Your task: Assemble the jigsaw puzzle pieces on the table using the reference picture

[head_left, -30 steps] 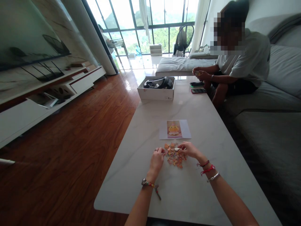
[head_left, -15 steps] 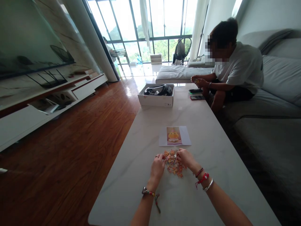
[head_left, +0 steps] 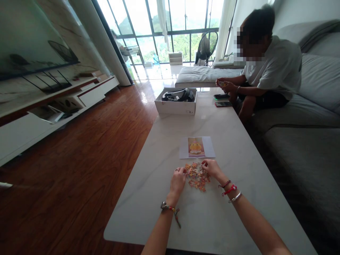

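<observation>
A small heap of orange and pink jigsaw pieces (head_left: 197, 176) lies on the pale marble table (head_left: 212, 219). My left hand (head_left: 177, 181) rests at the heap's left edge, fingers curled onto the pieces. At the heap's upper right, my right hand (head_left: 211, 168) has its fingertips pinched among the pieces. What either hand grips is too small to make out. Just beyond the heap lies a printed sheet (head_left: 197, 147) showing a yellow figure on pink.
A white open box (head_left: 176, 101) with a black headset stands farther up the table. Two phones (head_left: 222, 99) lie by a person in a white shirt (head_left: 268, 67) seated on the grey sofa (head_left: 305, 141), hands together. Wooden floor and a TV unit (head_left: 53, 106) lie left.
The view has bobbed down and back up. Both hands stay at the heap, my right hand shifting slightly toward its upper right edge.
</observation>
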A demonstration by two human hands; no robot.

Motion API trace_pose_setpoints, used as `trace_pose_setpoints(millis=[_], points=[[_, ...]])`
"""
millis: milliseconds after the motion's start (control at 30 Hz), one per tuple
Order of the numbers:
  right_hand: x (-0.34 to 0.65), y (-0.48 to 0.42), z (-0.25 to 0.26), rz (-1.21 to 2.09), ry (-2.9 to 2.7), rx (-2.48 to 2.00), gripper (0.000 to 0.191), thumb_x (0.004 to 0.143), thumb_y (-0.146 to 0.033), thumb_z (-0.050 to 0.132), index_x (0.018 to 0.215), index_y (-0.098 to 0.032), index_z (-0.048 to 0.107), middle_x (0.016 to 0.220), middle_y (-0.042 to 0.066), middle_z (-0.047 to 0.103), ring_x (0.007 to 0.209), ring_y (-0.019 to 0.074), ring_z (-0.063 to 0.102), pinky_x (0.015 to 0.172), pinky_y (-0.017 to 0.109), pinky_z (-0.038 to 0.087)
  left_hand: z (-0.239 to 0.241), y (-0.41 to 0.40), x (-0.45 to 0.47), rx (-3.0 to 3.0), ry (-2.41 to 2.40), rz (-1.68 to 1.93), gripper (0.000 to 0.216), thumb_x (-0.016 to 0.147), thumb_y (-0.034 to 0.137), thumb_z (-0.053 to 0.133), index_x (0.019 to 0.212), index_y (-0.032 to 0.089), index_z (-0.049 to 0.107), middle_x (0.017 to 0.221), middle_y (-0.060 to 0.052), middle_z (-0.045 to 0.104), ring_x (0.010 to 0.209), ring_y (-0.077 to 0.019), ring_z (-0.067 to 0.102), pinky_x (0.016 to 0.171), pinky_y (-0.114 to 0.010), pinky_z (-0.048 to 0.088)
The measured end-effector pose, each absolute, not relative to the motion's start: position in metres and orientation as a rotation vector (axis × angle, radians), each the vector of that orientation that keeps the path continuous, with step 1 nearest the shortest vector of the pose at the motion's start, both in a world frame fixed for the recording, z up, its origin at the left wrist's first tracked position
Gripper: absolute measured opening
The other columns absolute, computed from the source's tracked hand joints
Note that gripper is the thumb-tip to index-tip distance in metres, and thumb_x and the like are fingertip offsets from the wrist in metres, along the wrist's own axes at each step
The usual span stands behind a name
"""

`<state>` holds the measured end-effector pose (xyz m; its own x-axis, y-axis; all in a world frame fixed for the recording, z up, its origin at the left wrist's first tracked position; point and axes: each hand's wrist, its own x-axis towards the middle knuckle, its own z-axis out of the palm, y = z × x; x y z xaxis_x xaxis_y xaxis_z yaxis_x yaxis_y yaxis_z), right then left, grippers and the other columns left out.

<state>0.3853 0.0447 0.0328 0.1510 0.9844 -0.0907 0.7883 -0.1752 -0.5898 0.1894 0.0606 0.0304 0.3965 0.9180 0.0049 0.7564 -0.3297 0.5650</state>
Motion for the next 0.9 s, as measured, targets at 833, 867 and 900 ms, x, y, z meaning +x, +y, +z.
trace_pose_setpoints(millis=[833,867,900], points=[[0.407,0.016,0.025,0.616,-1.596,-1.870,0.018,0.072,-0.021,0.053,0.087,-0.017,0.063,0.080,0.003,0.054,0.067,0.0110,0.054,0.065,0.023,0.043,0.025,0.058,0.189,2.213,1.403,0.469,0.012,0.079,0.025,0.044,0.082,0.019,0.055,0.086,-0.004,0.054,0.080,-0.0139,0.051,0.075,-0.025,0.039],[0.408,0.012,0.024,0.632,-1.622,-1.883,0.018,0.071,-0.022,0.054,0.086,-0.016,0.063,0.080,0.003,0.054,0.067,0.0112,0.053,0.066,0.023,0.043,0.025,0.057,0.189,2.214,1.399,0.480,0.012,0.080,0.025,0.044,0.082,0.019,0.055,0.086,-0.004,0.054,0.080,-0.0139,0.051,0.075,-0.026,0.039],[0.408,0.008,0.022,0.645,-1.652,-1.898,0.018,0.070,-0.022,0.055,0.085,-0.016,0.062,0.081,0.003,0.054,0.067,0.0114,0.053,0.067,0.024,0.043,0.025,0.057,0.189,2.213,1.396,0.487,0.012,0.080,0.025,0.044,0.082,0.019,0.054,0.086,-0.004,0.054,0.080,-0.0138,0.051,0.075,-0.026,0.039]])
